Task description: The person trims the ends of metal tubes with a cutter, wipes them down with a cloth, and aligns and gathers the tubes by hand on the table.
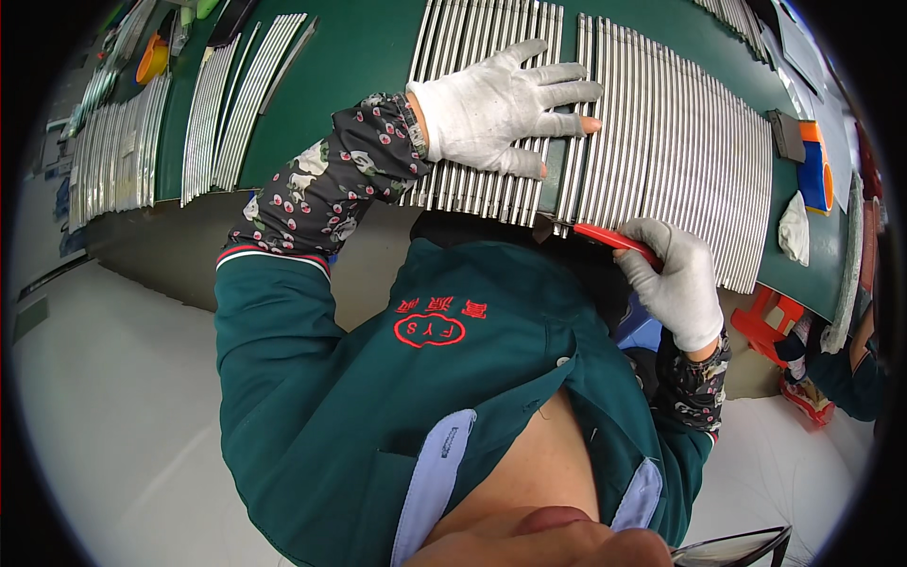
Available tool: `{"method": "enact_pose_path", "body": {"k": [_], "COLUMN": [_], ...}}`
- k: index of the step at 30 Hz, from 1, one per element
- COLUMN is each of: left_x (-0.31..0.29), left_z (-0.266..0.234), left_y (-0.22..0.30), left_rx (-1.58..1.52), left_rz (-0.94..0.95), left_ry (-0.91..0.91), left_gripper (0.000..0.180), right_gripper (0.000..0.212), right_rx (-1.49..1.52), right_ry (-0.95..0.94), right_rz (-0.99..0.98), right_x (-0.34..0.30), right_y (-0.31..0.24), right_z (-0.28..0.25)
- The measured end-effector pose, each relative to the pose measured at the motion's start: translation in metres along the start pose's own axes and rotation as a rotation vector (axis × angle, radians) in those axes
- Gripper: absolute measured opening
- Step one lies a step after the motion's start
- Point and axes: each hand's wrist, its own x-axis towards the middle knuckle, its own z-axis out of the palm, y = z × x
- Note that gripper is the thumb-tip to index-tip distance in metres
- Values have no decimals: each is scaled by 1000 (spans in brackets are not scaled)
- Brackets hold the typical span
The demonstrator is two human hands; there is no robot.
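My left hand, in a white glove with two bare fingertips, lies flat with fingers spread on a row of thin silver metal rods. Its fingers reach across a narrow gap to the edge of a second, wider row of rods. My right hand, also gloved, is closed round a red-handled tool with a metal tip. That tip is by the near ends of the rods, at the gap between the rows. Whether it touches a rod, I cannot tell.
More rod bundles lie on the green table at the left, near an orange tape roll. To the right are a dark grey block, a blue and orange object and a crumpled white cloth. Red stools and another person's arm show beyond.
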Motion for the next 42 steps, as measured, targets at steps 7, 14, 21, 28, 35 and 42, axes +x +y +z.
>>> {"method": "enact_pose_path", "body": {"k": [7,14,21,28,35,42], "left_x": [1,3,4,4,3,2], "left_z": [-1,-2,-3,-1,-1,-4], "left_y": [0,2,2,3,1,1], "left_rx": [-5,8,-18,-24,-12,-14], "left_rz": [0,-11,-15,-14,-11,-9], "left_ry": [-11,-17,-9,8,-3,-23], "left_gripper": [70,71,71,71,70,69], "right_gripper": [19,17,18,18,18,18], "right_rx": [38,53,63,44,82,98], "right_ry": [-18,-23,-6,-37,-137,-55], "right_rz": [20,21,6,2,50,-3], "right_x": [0,1,0,0,-3,-3], "right_y": [3,2,0,1,4,3], "right_z": [1,1,-1,0,-7,-1]}}
